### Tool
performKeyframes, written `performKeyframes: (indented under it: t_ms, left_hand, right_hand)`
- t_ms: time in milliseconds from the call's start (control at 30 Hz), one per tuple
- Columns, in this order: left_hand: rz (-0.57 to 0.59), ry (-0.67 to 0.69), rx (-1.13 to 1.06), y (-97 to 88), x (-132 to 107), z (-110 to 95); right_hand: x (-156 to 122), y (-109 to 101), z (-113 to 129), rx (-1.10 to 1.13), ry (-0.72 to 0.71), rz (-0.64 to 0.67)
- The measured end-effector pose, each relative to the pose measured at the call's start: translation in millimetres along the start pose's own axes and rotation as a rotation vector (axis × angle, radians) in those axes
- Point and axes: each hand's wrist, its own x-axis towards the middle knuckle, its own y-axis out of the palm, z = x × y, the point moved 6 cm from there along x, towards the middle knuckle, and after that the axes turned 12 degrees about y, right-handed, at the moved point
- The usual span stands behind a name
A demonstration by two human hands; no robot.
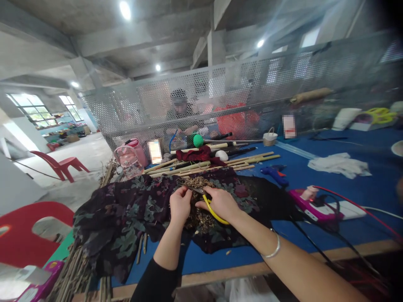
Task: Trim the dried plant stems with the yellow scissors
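Note:
My right hand (223,204) is wrapped round the yellow-handled scissors (217,215), whose metal blades point left towards my other hand. My left hand (180,204) is closed in a pinch near the blade tips; what lies between its fingers is too small to make out. Beneath both hands is a heap of small brown dried pieces (200,221), like chopped plant bits. The heap rests on a dark cloth with a floral pattern (132,216), spread over the blue table (201,256).
Behind the cloth lie several sticks (261,158), a green ball (198,140) and a pink bag (130,157). To the right are a blue glue gun (274,174), a power strip (315,206) with cables and white gloves (340,165). A person sits behind the perforated metal screen (132,111).

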Motion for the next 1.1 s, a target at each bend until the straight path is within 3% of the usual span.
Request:
performKeyframes:
  t_ms: [600,733,933,1100]
  left_hand:
    - [-0.061,0.014,0.012,-4.6,1,0]
    - [-0.046,0.002,-0.107,-0.1,1,-2]
    - [-0.184,-0.276,-0.570,2.3,1,9]
    - [-0.204,-0.284,-0.697,2.4,3,10]
  right_hand:
    - [1,7,-4,-0.004,0.006,0.014]
    - [3,8,-6,-0.009,0.022,0.008]
    - [3,2,-4,0.075,-0.054,-0.094]
    - [2,0,1,0.096,-0.141,-0.140]
